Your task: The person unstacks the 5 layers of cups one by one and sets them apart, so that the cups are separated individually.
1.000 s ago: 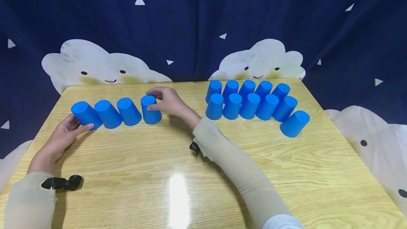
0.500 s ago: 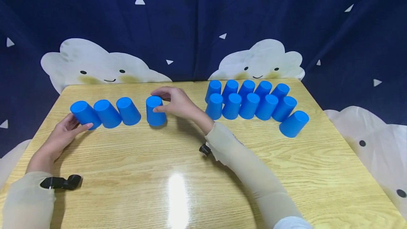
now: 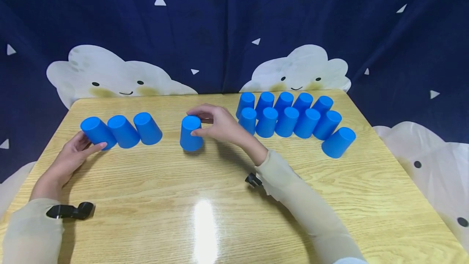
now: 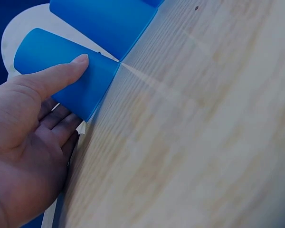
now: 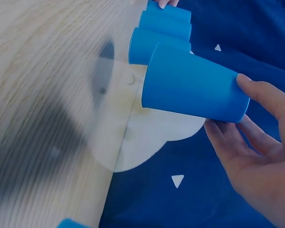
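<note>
In the head view my right hand [image 3: 225, 127] pinches an upside-down blue cup [image 3: 191, 137] near its closed end, thumb in front and fingers behind. That cup hangs a little above the table, its rim apart from the wood in the right wrist view. Over at the left, my left hand [image 3: 73, 156] holds the outermost of three upside-down blue cups, the end cup [image 3: 98, 133], which stands on the table. Its thumb presses the cup's near side, with the other fingers partly hidden behind. Beside it stand a middle cup [image 3: 123, 132] and a third cup [image 3: 147, 129].
Two rows of upside-down blue cups [image 3: 287, 122] stand at the back right of the wooden table [image 3: 154, 199]. One more cup [image 3: 338, 143] is at the right end of the front row. A dark blue curtain [image 3: 205, 19] with clouds hangs behind.
My right hand has carried its cup rightward and slightly nearer, away from the row of three, toward the middle. The left hand and its cup have stayed in place.
</note>
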Demonstrator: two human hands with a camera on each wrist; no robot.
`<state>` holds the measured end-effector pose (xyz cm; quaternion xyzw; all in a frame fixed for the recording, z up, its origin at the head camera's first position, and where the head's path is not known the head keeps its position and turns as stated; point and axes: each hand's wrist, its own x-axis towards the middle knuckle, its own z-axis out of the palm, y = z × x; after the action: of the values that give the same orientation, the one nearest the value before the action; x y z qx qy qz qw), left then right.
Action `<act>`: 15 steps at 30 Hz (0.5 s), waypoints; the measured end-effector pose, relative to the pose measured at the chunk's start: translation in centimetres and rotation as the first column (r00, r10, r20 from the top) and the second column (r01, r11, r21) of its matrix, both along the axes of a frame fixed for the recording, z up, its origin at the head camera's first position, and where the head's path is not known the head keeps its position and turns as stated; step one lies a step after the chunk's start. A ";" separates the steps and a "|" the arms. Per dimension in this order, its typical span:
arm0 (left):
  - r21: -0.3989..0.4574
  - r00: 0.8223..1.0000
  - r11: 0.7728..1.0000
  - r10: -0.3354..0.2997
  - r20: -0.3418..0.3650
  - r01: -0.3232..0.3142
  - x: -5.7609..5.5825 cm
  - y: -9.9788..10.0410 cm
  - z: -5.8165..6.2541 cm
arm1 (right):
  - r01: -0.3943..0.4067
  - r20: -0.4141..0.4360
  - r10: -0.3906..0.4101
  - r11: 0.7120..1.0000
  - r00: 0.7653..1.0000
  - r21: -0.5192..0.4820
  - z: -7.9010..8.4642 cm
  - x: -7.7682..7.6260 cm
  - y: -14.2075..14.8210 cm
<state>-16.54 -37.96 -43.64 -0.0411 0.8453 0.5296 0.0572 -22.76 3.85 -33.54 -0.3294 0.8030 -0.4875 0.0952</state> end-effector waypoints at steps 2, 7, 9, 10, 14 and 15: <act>-0.002 1.000 1.000 -0.001 -0.002 0.001 0.0 0.1 0.0 | 0.004 -0.006 -0.004 1.000 1.000 0.002 0.1 0.3 0.8; 0.005 1.000 1.000 -0.007 -0.006 0.007 0.0 0.2 0.1 | 0.027 -0.017 -0.028 0.999 0.999 -0.017 0.2 0.8 3.1; 0.006 1.000 1.000 -0.006 -0.005 0.006 0.0 0.1 0.1 | 0.038 -0.020 -0.039 0.999 0.999 -0.026 0.2 1.0 4.0; 0.006 1.000 1.000 -0.005 -0.004 0.005 -0.1 0.1 0.1 | 0.045 -0.024 -0.046 0.999 0.999 -0.024 0.2 1.0 4.5; 0.006 1.000 1.000 -0.004 0.001 0.004 -0.1 0.0 0.0 | 0.071 -0.041 -0.071 0.997 0.997 -0.006 0.2 1.3 6.0; 0.006 1.000 1.000 -0.004 0.001 0.004 0.0 0.0 0.0 | 0.074 -0.048 -0.074 0.997 0.996 -0.002 0.1 1.4 6.3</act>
<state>-16.57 -37.99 -43.60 -0.0396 0.8436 0.5322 0.0589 -21.38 10.19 -33.40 -0.3107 0.8168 -0.4827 0.0579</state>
